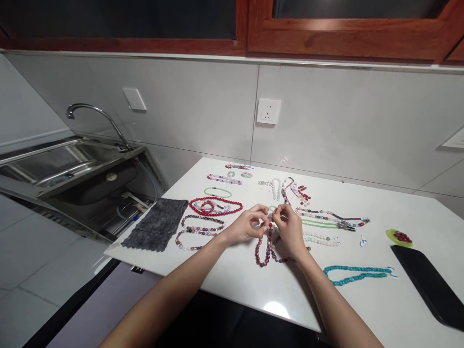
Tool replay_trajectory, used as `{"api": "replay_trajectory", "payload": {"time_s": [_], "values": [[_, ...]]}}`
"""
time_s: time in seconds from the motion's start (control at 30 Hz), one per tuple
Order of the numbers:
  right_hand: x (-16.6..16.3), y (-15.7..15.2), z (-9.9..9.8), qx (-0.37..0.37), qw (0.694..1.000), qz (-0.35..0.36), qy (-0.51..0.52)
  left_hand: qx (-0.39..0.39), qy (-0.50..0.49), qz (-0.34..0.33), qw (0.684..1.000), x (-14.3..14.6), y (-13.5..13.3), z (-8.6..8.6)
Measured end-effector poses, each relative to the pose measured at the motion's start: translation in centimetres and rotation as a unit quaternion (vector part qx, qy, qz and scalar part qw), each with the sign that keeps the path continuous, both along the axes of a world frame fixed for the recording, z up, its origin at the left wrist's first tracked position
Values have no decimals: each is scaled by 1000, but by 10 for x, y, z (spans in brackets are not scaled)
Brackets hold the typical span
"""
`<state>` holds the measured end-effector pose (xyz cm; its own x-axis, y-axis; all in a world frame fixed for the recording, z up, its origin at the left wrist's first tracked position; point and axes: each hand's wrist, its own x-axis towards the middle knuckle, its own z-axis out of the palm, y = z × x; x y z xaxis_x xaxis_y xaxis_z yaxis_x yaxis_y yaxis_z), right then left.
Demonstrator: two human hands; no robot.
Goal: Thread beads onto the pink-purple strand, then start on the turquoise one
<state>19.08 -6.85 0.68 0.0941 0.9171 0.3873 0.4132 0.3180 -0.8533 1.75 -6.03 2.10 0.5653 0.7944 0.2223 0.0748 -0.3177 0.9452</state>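
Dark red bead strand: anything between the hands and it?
Nothing visible. The left hand and right hand both pinch the dark red bead strand at its top end; its loop trails onto the white table below them.

Even indoor light from overhead — one bright glare patch on the white table near its front edge. Window at top is dark. Soft, short shadows under the bead strings. Wide-angle bend at the edges — sink leans, wall top line bows. Centre sharp, far beads tiny, forearms slightly soft at the bottom
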Motion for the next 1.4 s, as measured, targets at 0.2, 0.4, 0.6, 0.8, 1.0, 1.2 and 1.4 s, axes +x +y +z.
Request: {"api": "replay_trajectory", "payload": {"time_s": [0.2,0.4,0.6,0.8,1.0,1.2,1.4], "values": [[-1,-1,0,4,1000,-9,-9,0,-12,-9,1000,0,-1,1],[0,-2,3,9,1000,-16,-26,-4,-20,-23,1000,1,0,-1],[-1,-2,2,8,999,-16,-32,-16,-33,-41,998,1,0,-3],[-2,-3,4,20,1000,-4,-24,-20,-40,9,999,1,6,-8],[-2,-4,9,20,999,49,5,-32,-48,97,994,1,12,-11],[4,1,9,-20,995,95,29,-37,-52,114,991,2,13,-11],[5,3,10,-51,990,115,65,-50,-83,101,990,4,16,-14]]}}
